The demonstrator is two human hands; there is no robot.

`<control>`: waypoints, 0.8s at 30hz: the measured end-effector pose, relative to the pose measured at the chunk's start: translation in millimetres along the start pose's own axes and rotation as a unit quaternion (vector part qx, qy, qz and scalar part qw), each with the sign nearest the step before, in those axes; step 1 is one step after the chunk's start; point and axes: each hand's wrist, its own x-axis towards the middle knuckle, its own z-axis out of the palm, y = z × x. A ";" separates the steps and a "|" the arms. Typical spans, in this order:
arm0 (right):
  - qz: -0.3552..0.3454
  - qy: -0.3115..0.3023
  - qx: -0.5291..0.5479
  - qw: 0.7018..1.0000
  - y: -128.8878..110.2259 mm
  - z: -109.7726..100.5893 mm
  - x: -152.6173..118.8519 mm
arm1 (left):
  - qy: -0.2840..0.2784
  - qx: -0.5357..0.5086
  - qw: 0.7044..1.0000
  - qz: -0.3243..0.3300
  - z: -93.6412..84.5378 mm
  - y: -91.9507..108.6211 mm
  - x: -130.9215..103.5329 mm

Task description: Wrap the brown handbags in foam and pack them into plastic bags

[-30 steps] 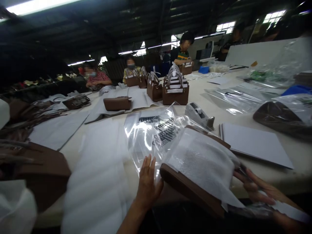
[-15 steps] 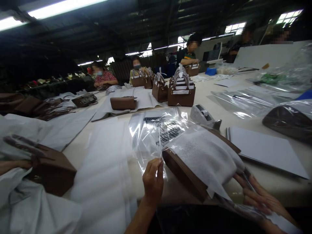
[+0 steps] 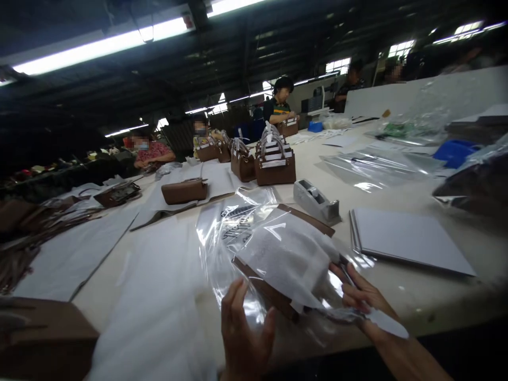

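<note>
Left hand: grip spread, fingers raised and a little bent, thumb held apart. It is at the near edge of the clear sleeve; contact with the film cannot be told.

Right hand: grip closed around the wrapped handles of the brown bag. A white tag lies over the wrist.

Bag is tilted on the surface between the hands, its side covered by white wrap, brown edges showing. Glossy film extends over it; dark lettering on the sleeve, left of the bag.

Just beyond the bag, a tape dispenser. To the right, a stack of white boards. Left, white sheets; farther off, a brown case and upright handbags. Lower left corner, a large brown item, blurred. Across the surface, a person in a striped top handles another bag.
</note>
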 end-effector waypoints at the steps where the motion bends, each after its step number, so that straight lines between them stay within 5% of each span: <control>1: 0.000 -0.004 -0.006 1.000 1.8 0.5 0.9 | -0.009 0.029 0.999 0.020 1.6 7.6 20.0; 4: 0.009 -0.025 -0.034 0.999 5.2 -0.6 0.4 | -0.083 0.100 0.989 0.066 26.0 29.0 89.6; 7: 0.005 -0.030 -0.050 0.998 5.8 -2.2 -3.5 | -0.192 0.146 0.969 0.047 67.3 35.0 151.4; 11: -0.031 -0.021 -0.083 0.996 5.7 3.7 -9.7 | -0.249 0.151 0.954 0.071 102.7 39.8 187.8; 14: -0.040 -0.020 -0.087 0.995 7.3 14.5 -11.0 | -0.266 0.120 0.945 0.148 101.8 65.1 172.2; 18: -0.051 -0.033 -0.047 0.997 8.0 21.5 -5.7 | -0.263 0.081 0.934 0.226 77.8 87.1 122.1; 21: -0.022 -0.041 -0.016 0.999 5.3 13.3 0.5 | -0.152 0.108 0.966 0.177 51.3 60.5 81.9; 24: 0.002 -0.049 0.010 0.999 3.6 0.9 6.2 | -0.029 0.147 0.988 0.039 27.7 17.6 34.2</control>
